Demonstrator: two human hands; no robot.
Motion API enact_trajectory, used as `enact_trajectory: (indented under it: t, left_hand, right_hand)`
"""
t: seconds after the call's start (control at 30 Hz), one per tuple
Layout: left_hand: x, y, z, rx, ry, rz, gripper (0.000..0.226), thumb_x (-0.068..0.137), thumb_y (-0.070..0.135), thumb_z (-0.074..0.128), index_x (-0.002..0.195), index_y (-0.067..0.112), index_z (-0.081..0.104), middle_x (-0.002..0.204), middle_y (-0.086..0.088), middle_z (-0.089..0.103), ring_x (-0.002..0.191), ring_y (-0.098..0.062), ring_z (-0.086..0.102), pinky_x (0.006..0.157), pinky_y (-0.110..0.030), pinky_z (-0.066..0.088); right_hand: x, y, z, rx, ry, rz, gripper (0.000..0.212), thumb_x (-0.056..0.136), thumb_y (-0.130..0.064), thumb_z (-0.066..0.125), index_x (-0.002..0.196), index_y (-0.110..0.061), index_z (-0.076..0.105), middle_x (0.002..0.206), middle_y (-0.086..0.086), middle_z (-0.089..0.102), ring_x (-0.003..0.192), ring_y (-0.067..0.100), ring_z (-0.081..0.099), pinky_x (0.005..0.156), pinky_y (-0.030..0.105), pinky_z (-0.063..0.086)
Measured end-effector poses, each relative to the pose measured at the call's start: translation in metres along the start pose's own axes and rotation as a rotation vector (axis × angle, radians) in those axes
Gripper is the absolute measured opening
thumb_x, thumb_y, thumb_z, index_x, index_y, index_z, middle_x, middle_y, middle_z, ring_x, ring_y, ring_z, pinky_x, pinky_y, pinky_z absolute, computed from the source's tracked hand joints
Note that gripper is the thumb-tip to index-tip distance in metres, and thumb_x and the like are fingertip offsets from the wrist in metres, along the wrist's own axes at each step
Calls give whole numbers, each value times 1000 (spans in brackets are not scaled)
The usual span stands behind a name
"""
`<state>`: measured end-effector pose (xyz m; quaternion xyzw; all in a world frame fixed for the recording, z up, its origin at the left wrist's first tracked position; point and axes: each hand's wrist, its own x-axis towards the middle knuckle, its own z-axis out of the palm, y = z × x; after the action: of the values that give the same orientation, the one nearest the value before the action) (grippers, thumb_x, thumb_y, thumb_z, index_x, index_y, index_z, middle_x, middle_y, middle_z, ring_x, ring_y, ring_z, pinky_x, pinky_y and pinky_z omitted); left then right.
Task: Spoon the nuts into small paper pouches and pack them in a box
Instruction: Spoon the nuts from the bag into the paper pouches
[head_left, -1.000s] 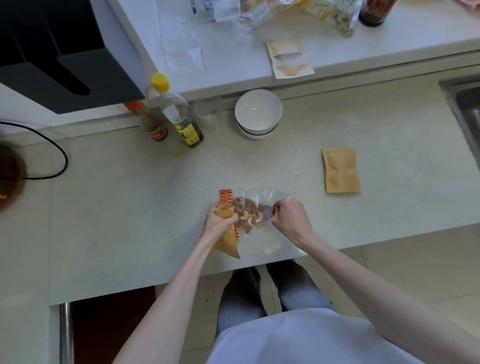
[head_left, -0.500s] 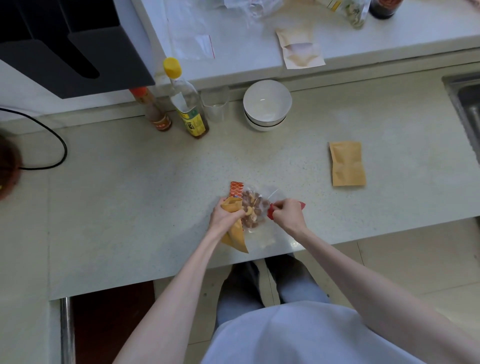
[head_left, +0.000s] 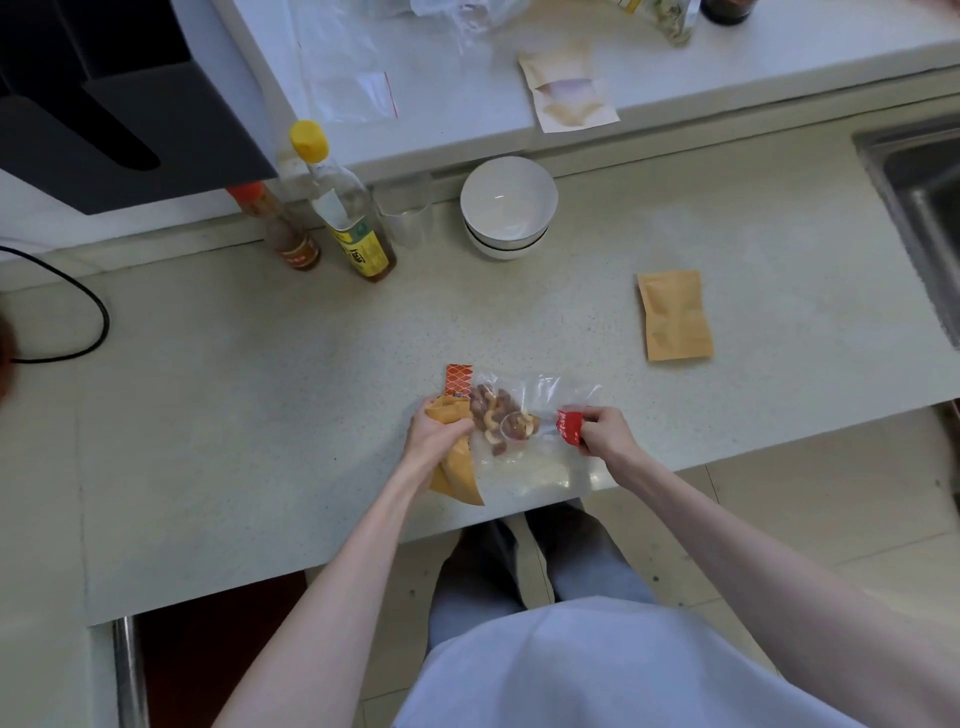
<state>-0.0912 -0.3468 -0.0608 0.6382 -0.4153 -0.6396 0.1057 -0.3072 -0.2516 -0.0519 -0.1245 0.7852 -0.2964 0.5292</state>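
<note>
A clear plastic bag (head_left: 540, 467) of mixed nuts (head_left: 493, 415) lies near the counter's front edge. My left hand (head_left: 434, 436) grips a brown paper pouch (head_left: 457, 467) at the bag's left side, its mouth beside the nuts. My right hand (head_left: 605, 431) holds the red handle of a clear spoon (head_left: 569, 427); the spoon's bowl carries a few nuts inside the bag. An orange patterned strip (head_left: 458, 379) shows just behind the pouch. Another brown pouch (head_left: 674, 322) lies flat to the right.
Stacked white bowls (head_left: 509, 205), a small glass (head_left: 410, 218) and two bottles (head_left: 343, 208) stand at the back. A sink (head_left: 919, 208) is at the right edge. A black cable (head_left: 88, 317) loops at left. A raised ledge (head_left: 467, 104) holds pouches and bags.
My right hand has drawn back to the right, bringing the spoon with nuts out of the pile; the red handle now shows. My left hand keeps hold of the pouch.
</note>
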Motion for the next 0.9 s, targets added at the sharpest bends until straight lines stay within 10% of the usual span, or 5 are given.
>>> enact_trajectory:
  t: [0.4,0.9]
  left_hand:
    - [-4,7,7,59,83,-33,36,75,9,76,107,18,62,94,-2,70,75,-11,68,50,-15,49]
    - [-11,10,21,234,233,15,45,71,16,79,109,16,54,110,-4,61,97,-22,62,83,-39,55]
  right_hand:
    - [9,6,-54,81,63,-17,23,96,-6,51,94,-10,73,50,-5,54,47,5,44,49,16,39]
    - [5,9,-135,59,170,-26,22,95,-9,53,94,-7,75,58,3,55,56,14,45,57,25,38]
